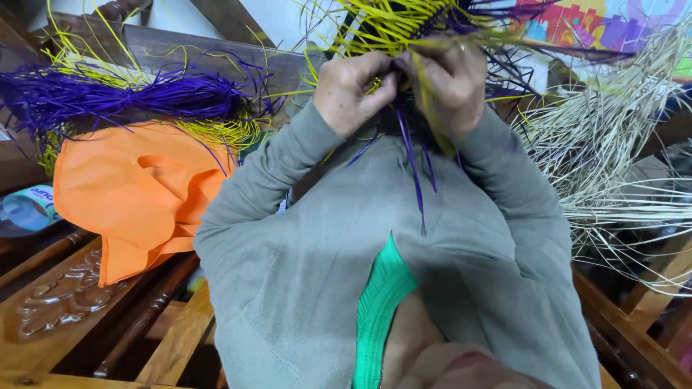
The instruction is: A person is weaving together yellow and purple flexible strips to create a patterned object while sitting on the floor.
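My left hand [352, 90] and my right hand [448, 85] are raised close together at the top middle, both pinching strands of a woven piece of yellow and purple fibre [404, 25]. Loose purple strands [412, 162] hang down between my wrists over my grey sleeves. The fingertips of both hands nearly touch at the weave's lower edge. The upper part of the woven piece runs out of view at the top.
A bundle of purple and yellow fibre [122, 97] lies at the left above an orange cloth bag [137, 191]. Pale natural straw [613, 144] spreads at the right. Wooden slatted furniture [173, 338] lies below, with a plastic bottle [25, 209] at the far left.
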